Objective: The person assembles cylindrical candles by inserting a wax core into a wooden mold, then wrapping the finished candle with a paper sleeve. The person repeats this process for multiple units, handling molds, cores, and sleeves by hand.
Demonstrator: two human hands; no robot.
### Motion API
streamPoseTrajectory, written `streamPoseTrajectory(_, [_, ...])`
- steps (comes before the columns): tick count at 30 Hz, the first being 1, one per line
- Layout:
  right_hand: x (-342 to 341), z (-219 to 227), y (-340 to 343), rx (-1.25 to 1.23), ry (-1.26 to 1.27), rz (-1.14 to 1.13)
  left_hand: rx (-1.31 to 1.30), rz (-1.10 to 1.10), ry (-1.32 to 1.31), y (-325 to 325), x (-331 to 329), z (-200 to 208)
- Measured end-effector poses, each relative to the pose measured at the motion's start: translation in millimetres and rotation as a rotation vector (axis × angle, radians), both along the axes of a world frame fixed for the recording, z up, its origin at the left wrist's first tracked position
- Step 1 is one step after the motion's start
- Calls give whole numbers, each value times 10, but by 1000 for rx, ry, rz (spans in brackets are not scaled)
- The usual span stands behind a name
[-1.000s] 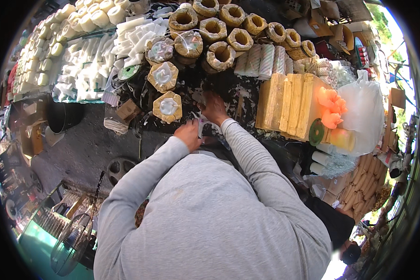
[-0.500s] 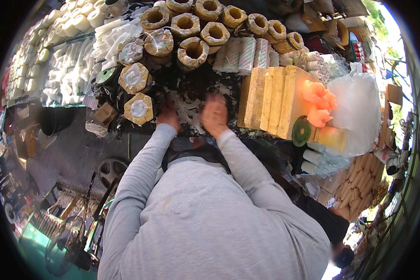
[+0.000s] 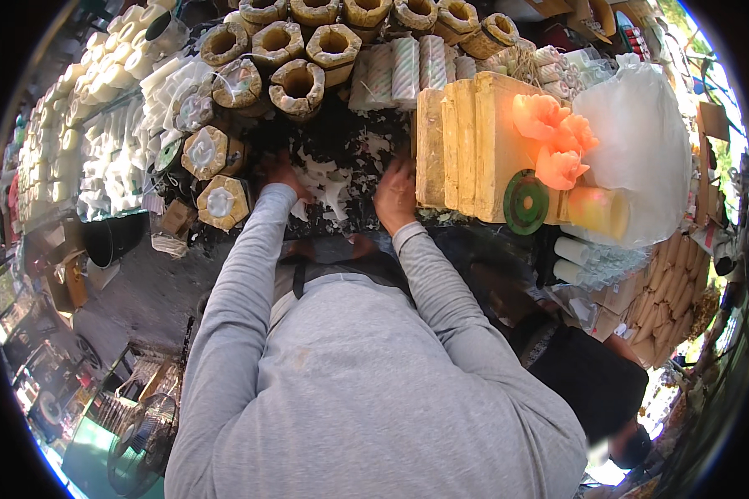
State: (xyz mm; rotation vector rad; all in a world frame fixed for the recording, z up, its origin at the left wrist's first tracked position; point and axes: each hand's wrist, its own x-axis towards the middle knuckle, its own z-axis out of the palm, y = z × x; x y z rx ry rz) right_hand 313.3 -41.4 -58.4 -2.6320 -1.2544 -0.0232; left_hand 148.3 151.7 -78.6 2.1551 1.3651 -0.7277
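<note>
Both hands are pressing flat and spread, holding nothing, on white scraps (image 3: 333, 187) lying between the left hand (image 3: 281, 173) and the right hand (image 3: 395, 193) on the dark table (image 3: 341, 133) — thin, light, probably brittle bits, best pinched by their edges.

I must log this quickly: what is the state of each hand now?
Left hand: on the white pieces, grip cannot be told.
Right hand: beside the yellow blocks, grip cannot be told.
</note>
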Motion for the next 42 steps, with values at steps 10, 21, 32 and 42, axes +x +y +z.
streamPoseTrajectory(10, [68,-284,448,212,132,362,20,28,-286,-625,69,-250])
streamPoseTrajectory(21, [72,105,433,279,156,332,-131,6,-887,-936,341,46])
streamPoseTrajectory(32, [-35,124,478,-312,163,862,176,-255,-517,-928,-666,161])
streamPoseTrajectory(42, [-196,1055,1286,227,63,487,91,-86,-731,-873,-546,366])
